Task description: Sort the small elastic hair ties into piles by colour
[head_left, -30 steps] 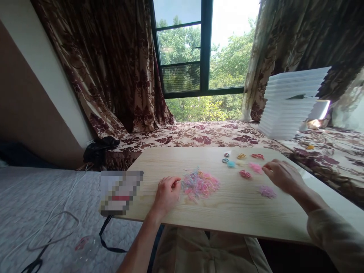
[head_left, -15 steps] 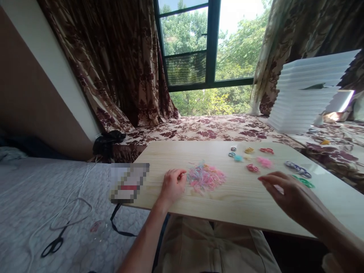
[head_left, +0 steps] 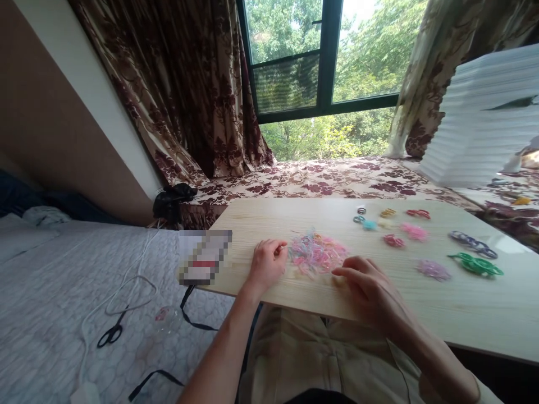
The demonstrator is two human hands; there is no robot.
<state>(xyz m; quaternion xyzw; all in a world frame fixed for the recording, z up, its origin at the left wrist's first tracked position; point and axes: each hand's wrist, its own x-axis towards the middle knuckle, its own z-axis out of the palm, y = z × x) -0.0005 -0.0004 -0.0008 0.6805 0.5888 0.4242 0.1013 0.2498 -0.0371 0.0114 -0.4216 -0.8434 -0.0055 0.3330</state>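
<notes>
A loose pile of small pastel elastic bands (head_left: pixel 318 252), mostly pink with some pale blue, lies on the light wooden table. At its left edge rests my left hand (head_left: pixel 269 264), fingers curled and thumb against the index; whatever they pinch is too small to make out. My right hand (head_left: pixel 368 286) hovers at the pile's lower right, its index finger stretched out and nothing visible in it. To the right lie sorted heaps: purple bands (head_left: pixel 433 270), pink bands (head_left: pixel 414 232), dark pink bands (head_left: pixel 393 240) and turquoise bands (head_left: pixel 369 224).
Green loops (head_left: pixel 475 264) and a dark blue-and-white loop chain (head_left: pixel 473 244) lie at the table's right, with yellow ties (head_left: pixel 388 212) and red ties (head_left: pixel 418 214) at the back. A pixelated object (head_left: pixel 205 258) sits on the left edge. Scissors (head_left: pixel 110 335) lie on the bed.
My right hand has moved left from the sorted heaps to the pile, uncovering the purple bands. My left hand stays by the pile. The view has shifted slightly.
</notes>
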